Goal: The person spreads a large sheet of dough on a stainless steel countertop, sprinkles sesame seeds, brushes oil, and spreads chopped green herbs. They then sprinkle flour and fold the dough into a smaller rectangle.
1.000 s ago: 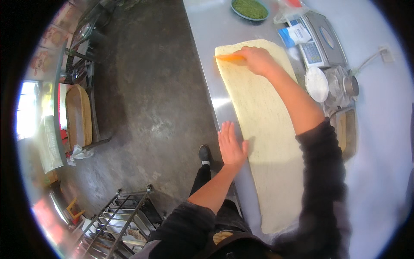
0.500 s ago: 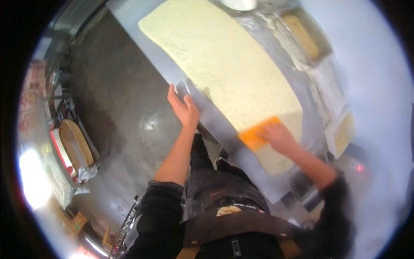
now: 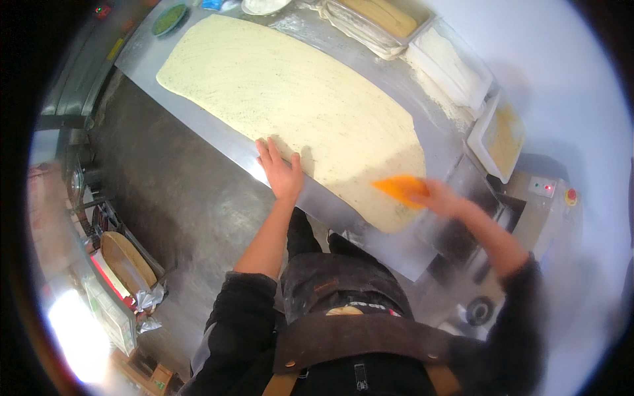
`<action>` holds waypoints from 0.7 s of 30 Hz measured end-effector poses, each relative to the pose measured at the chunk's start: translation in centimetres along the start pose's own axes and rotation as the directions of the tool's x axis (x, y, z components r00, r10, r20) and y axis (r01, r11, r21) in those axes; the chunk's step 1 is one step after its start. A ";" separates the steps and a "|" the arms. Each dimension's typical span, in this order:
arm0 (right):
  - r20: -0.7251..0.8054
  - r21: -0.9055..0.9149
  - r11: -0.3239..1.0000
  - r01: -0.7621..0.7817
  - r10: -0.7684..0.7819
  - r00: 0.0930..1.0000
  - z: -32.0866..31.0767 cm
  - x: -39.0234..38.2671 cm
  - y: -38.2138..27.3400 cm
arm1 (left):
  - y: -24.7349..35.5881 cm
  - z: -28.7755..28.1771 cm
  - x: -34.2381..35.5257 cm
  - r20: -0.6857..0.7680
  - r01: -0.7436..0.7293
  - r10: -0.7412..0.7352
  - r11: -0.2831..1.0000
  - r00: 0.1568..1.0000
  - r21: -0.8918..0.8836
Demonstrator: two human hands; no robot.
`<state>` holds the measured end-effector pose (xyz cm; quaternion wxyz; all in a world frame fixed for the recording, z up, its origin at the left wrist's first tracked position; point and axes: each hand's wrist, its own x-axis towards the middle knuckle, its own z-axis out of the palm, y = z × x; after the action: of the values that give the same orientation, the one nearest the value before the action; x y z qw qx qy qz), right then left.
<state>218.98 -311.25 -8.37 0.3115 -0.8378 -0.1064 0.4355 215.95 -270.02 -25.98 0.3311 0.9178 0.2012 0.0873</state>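
- The right hand (image 3: 436,197) is reached forward and inward from a bent elbow, its fingers closed around one orange dough scraper (image 3: 396,187); the blade is pointed leftward.
- The scraper is held over the right end of the dough sheet (image 3: 290,99); whether the two are in contact cannot be told.
- The left hand (image 3: 282,177) is extended forward above the near edge of the metal table (image 3: 404,256), empty, fingers pointed away and thumb set apart; contact with the table cannot be told.
- One pale, dark-flecked dough sheet is laid flat, slantwise along the table.
- Two bowls are counted at the far side: one green-filled bowl (image 3: 178,26) and one white-filled bowl (image 3: 264,12).
- One rectangular metal pan (image 3: 370,30) and two white trays (image 3: 487,160) are ranged behind the dough.
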 end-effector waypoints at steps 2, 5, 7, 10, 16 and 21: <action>0.055 0.306 0.951 0.048 -0.068 0.996 -1.9 2.6 -0.8 | 0.1 -0.3 -0.1 -0.025 -0.030 0.029 0.999 0.999 -0.020; 0.160 0.683 0.729 -0.044 -0.090 0.983 -3.7 5.2 -1.3 | 0.7 -0.7 0.3 -0.013 -0.062 0.062 0.998 0.998 -0.022; 0.189 0.789 0.609 -0.081 -0.116 0.975 -4.1 6.0 -1.3 | 1.5 -0.8 0.6 -0.001 -0.111 0.111 0.993 0.994 -0.033; 0.206 0.875 0.469 -0.119 -0.139 0.969 -3.8 6.1 -1.4 | 3.0 -0.8 0.7 0.023 -0.188 0.190 0.980 0.982 -0.071; 0.066 0.928 0.373 -0.007 -0.146 0.987 -2.7 6.0 -2.5 | 5.0 -2.5 0.5 0.134 -0.275 0.282 0.959 0.950 -0.068; -0.343 0.543 0.823 0.168 0.034 0.939 -2.8 7.5 -4.6 | 2.1 -5.2 3.5 0.172 -0.229 0.219 0.973 0.961 0.041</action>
<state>226.08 -305.50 -9.35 0.5739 -0.7657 0.0523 0.2856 218.28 -267.01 -20.57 0.3069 0.9482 0.0704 0.0413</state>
